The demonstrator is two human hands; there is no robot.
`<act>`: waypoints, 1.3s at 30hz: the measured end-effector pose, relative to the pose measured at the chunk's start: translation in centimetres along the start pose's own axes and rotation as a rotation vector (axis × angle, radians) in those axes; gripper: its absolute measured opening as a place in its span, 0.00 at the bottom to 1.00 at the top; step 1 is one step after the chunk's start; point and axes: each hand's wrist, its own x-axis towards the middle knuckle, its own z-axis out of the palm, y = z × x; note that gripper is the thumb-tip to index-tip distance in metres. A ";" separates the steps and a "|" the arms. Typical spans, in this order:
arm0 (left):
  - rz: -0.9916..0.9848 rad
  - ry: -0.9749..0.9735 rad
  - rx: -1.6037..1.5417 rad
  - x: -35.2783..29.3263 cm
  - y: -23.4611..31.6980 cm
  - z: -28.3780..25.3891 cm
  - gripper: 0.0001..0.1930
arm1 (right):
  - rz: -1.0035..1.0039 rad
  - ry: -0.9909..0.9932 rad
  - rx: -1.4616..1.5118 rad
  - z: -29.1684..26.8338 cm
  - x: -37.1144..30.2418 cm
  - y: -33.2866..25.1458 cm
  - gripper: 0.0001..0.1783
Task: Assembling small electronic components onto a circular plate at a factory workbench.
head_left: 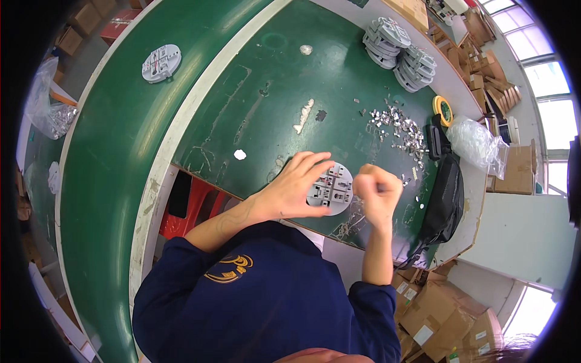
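A round grey plastic base (336, 190) with moulded compartments lies at the near edge of the green table. My left hand (295, 186) curves around its left side, index finger at the far rim and thumb at the near rim, gripping it. Just off the base's right rim, my right hand (379, 191) is closed with its fingers curled in. Whatever those fingers pinch, if anything, is hidden. Right and beyond the hands, small shiny metal pieces (407, 130) are scattered in a loose heap.
Stacks of similar grey bases (385, 43) stand at the far right. A yellow tape roll (442, 111), a clear plastic bag (477, 145) and a black bag (445, 196) line the right edge. Another base (161, 63) lies on the green belt beyond a pale rail (181, 109).
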 end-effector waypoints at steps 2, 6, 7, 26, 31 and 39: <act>0.001 -0.046 0.037 -0.4 0.0 0.5 0.44 | -0.166 0.178 0.713 1.7 -0.4 0.9 0.25; -0.011 -0.141 0.125 -0.3 -0.4 0.8 0.55 | -0.235 0.305 1.100 3.6 -0.8 2.2 0.29; -0.019 -0.150 0.134 -0.3 -0.3 0.8 0.55 | -0.225 0.327 1.115 3.9 -0.9 2.2 0.29; -0.196 0.119 0.299 -2.2 0.6 -5.3 0.53 | -0.334 0.689 1.167 2.7 -1.5 -0.9 0.25; -0.705 0.712 0.695 -6.2 -1.1 -15.1 0.50 | -0.325 0.655 0.952 1.8 -2.4 0.7 0.24; -1.285 0.680 0.909 -5.0 -10.4 -23.8 0.58 | 0.074 0.549 0.494 -0.3 -1.1 2.7 0.17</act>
